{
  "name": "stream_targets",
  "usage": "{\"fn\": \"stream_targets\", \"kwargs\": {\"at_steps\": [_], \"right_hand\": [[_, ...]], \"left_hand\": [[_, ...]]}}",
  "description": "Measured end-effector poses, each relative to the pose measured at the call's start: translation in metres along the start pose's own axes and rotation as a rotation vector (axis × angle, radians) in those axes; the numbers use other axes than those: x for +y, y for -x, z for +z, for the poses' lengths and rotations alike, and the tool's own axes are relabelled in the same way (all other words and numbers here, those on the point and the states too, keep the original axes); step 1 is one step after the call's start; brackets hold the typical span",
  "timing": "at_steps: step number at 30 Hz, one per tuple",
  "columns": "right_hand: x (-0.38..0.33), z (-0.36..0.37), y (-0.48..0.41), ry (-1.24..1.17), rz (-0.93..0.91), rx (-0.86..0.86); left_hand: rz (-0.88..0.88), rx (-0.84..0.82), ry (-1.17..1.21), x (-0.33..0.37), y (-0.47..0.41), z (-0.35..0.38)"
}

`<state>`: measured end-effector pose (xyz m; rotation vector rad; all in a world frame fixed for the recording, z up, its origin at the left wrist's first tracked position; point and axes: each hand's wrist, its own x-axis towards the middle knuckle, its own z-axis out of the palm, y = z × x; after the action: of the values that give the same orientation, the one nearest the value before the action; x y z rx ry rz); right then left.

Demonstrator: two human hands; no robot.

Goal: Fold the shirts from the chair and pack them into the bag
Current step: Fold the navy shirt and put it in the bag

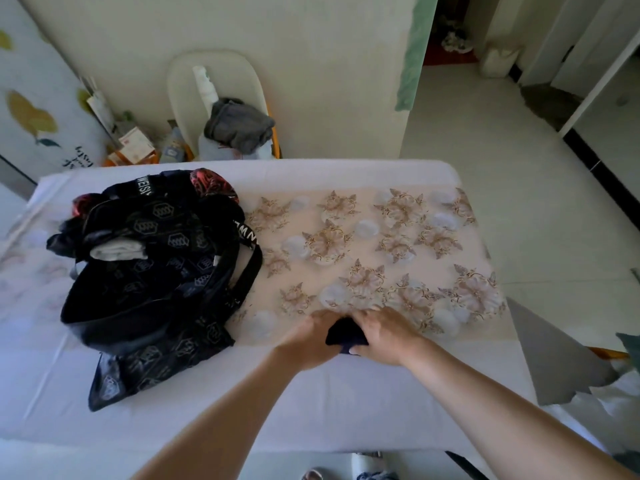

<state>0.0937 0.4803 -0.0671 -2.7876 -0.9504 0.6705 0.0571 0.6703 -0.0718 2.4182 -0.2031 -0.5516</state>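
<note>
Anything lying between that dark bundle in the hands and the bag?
Nothing visible does. Only bare table cover lies between the dark bundle, held in the left hand and right hand, and the black bag to its left.

Black, that bag (156,271), black all over, with pale six-sided logos repeated in rows across it! Its strap (247,271) was black too, and carried white block letters. At the bag's mouth a red cloth (211,185) showed a rose print on dark ground, and a white cloth (117,251) lay beside it. Down front, the dark cloth (346,334) was deep navy, plain. The sheet (311,403) was pale lilac-white, and its panel (367,233) was peach with gold-brown flowers and white round patches. Further back, a grey garment (239,124) sat on a cream chair (187,84). The cabinet (31,112) was white with yellow lemons and green leaves.
</note>
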Motion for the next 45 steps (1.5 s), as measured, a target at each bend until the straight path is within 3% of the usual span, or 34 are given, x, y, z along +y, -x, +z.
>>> {"fn": "stream_targets", "kwargs": {"at_steps": [5,10,18,22,26,29,31,33,37,40,45], "right_hand": [[-0.009,-0.031,-0.026,-0.035,-0.152,0.169],[-0.06,-0.072,-0.076,-0.08,-0.291,0.341],[-0.188,-0.105,-0.166,-0.274,-0.409,0.22],[-0.256,-0.105,-0.212,-0.342,-0.254,0.182],[-0.305,-0.104,-0.249,-0.364,-0.136,0.098],[-0.323,-0.097,-0.263,-0.381,-0.042,0.124],[-0.327,-0.089,-0.267,-0.409,0.043,0.133],[-0.327,-0.08,-0.267,-0.435,0.129,0.125],[-0.322,-0.075,-0.267,-0.482,0.258,0.19],[-0.322,-0.08,-0.272,-0.491,0.318,0.205],[-0.333,-0.093,-0.301,-0.496,0.471,0.401]], "left_hand": [[0.145,0.322,-0.062,-0.005,0.013,-0.046],[0.13,0.531,-0.091,-0.035,0.041,-0.108],[0.003,0.638,-0.068,-0.131,0.097,-0.2],[-0.026,0.703,-0.126,-0.2,0.122,-0.262],[0.118,0.841,-0.534,-0.273,0.12,-0.323],[0.244,0.629,-0.806,-0.299,0.1,-0.35],[0.243,0.393,-0.964,-0.304,0.083,-0.351],[0.204,0.305,-1.056,-0.309,0.065,-0.351],[0.218,0.489,-0.862,-0.3,0.039,-0.372],[0.057,0.619,-0.572,-0.286,0.033,-0.41],[-0.008,0.608,-0.578,-0.281,0.031,-0.445]]}}
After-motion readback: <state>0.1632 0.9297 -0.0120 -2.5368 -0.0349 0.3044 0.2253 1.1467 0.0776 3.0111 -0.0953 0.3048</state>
